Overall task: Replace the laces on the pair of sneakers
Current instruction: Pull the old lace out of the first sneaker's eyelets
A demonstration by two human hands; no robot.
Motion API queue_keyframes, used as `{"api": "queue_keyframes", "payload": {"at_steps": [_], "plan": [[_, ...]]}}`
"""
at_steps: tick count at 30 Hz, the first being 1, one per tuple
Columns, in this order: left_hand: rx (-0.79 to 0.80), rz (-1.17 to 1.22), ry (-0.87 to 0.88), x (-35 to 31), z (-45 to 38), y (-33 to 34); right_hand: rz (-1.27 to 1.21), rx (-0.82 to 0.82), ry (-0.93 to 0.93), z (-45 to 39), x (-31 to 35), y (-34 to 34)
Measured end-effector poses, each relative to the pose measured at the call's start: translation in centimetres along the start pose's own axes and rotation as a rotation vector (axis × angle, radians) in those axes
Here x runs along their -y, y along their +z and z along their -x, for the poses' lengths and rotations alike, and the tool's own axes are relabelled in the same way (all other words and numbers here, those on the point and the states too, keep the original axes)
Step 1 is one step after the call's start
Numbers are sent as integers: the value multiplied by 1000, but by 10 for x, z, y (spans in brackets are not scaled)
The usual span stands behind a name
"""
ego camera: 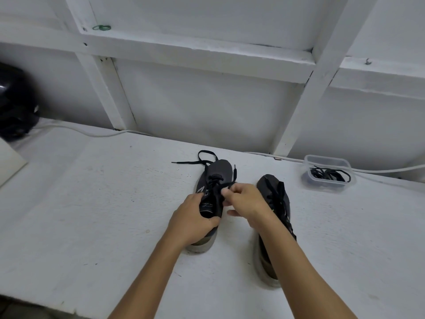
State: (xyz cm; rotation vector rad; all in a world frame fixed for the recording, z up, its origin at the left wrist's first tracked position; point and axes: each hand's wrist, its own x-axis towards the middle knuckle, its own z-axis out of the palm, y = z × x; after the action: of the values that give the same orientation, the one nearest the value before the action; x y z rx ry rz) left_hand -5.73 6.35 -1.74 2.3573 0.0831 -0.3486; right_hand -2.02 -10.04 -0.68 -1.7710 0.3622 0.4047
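Note:
Two dark grey sneakers with pale soles stand side by side on the white table (92, 203), toes pointing away. My left hand (192, 218) grips the collar and heel of the left sneaker (219, 171). My right hand (245, 200) pinches its black lace (202, 161) at the eyelets, and the loose lace ends trail past the toe. The right sneaker (276, 194) stands untouched, partly hidden under my right forearm, with black laces in it.
A clear plastic tub (327, 172) holding coiled black laces sits at the back right. A white cable (80, 132) runs along the wall. A black rounded object (16, 104) and a pale board (9, 162) are at the far left.

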Motion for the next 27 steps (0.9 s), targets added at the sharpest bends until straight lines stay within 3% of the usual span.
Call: {"api": "queue_keyframes", "payload": {"at_steps": [3, 4, 8, 10, 17, 19, 22, 27], "plan": [[12, 6, -4, 0, 0, 0, -126, -275, -36, -7, 2, -14], [11, 4, -4, 0, 0, 1, -150, -286, -30, -8, 2, -17], [-4, -13, 0, -2, 0, 1, -26, 128, 100, 1, 0, -11], [-3, -9, 8, -2, 0, 1, 34, 189, 63, 5, -3, 0], [12, -8, -21, 0, -1, -1, -222, -273, -25, -4, 7, -10], [10, -11, -13, -1, 0, 0, -168, -164, 8, -3, 7, -15], [4, -17, 2, -3, -1, 0, -32, 159, 126, 3, 4, -7], [8, -12, 8, -1, -1, 0, 0, 136, 45, 1, -1, 3]]}}
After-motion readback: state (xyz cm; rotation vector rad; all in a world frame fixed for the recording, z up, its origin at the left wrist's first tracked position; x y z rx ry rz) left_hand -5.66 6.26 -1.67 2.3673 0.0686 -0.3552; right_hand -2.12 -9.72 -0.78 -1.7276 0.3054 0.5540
